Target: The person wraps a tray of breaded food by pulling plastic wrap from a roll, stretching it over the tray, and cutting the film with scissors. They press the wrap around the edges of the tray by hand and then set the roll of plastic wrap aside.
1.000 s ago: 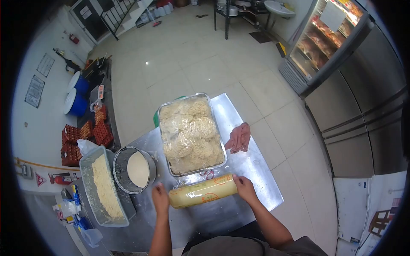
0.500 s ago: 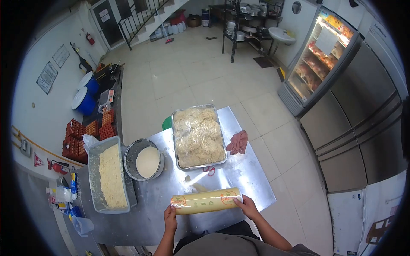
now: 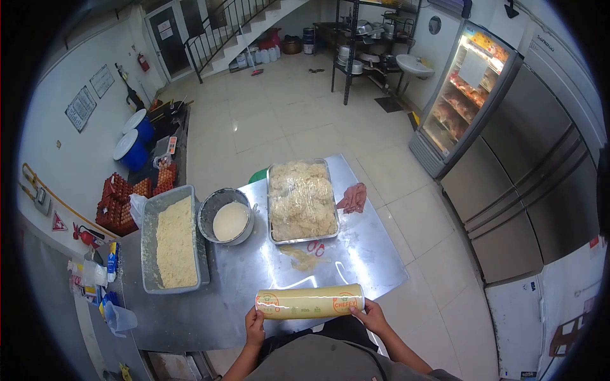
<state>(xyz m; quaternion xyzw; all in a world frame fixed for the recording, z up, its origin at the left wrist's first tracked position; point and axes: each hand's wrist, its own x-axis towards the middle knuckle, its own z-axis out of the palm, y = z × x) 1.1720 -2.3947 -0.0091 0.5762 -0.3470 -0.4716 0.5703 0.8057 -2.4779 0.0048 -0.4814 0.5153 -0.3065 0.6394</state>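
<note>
Three containers sit on the bench (image 3: 372, 260): a grey tub (image 3: 147, 249) of pale crumbs, a round metal bowl (image 3: 206, 213) of creamy batter, and a metal tray (image 3: 304, 240) heaped with breaded pieces under clear film. I see the cling-film roll (image 3: 310, 301), yellowish with orange printed logos, lying crosswise at the bench's near edge. My left hand (image 3: 254, 321) grips its left end and my right hand (image 3: 375, 317) its right end, with the fingers curled snugly around it and the roll spanning between them.
</note>
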